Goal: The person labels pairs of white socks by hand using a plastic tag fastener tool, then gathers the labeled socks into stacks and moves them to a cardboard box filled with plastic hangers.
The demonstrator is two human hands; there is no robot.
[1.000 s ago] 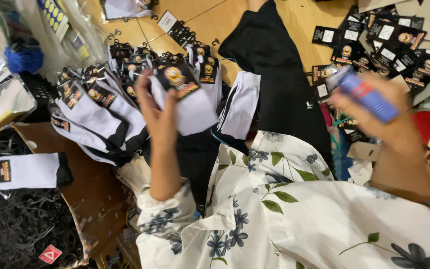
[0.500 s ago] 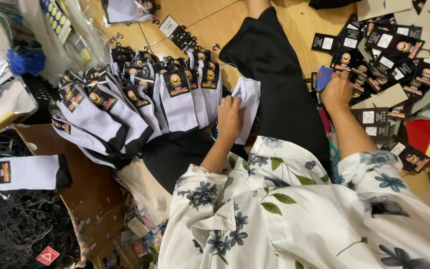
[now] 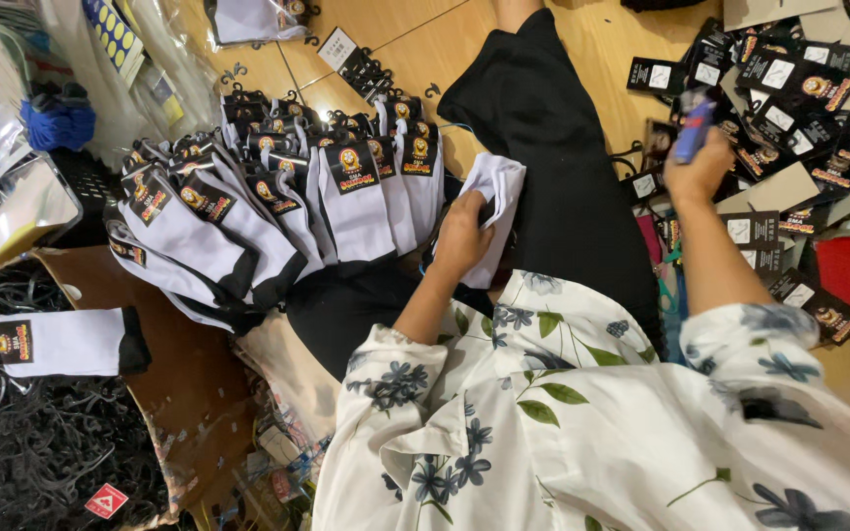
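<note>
left hand (image 3: 461, 236) closed on folded white cotton sock (image 3: 497, 202) | right hand (image 3: 698, 167) gripping small blue tool (image 3: 693, 128) | sock best kept flat, just right of fanned pile of tagged white socks (image 3: 277, 206)

White socks (image 3: 496, 211), black cuffs (floral white sleeve (image 3: 504, 413)).

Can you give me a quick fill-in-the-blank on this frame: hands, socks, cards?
1. The left hand grips a ____ sock with no card on it.
2. The right hand holds a ____ tool over the cards.
3. The carded socks lie fanned out to the person's ____.
4. One carded sock lies alone on brown ____.

Missing: white; blue; left; cardboard
</note>
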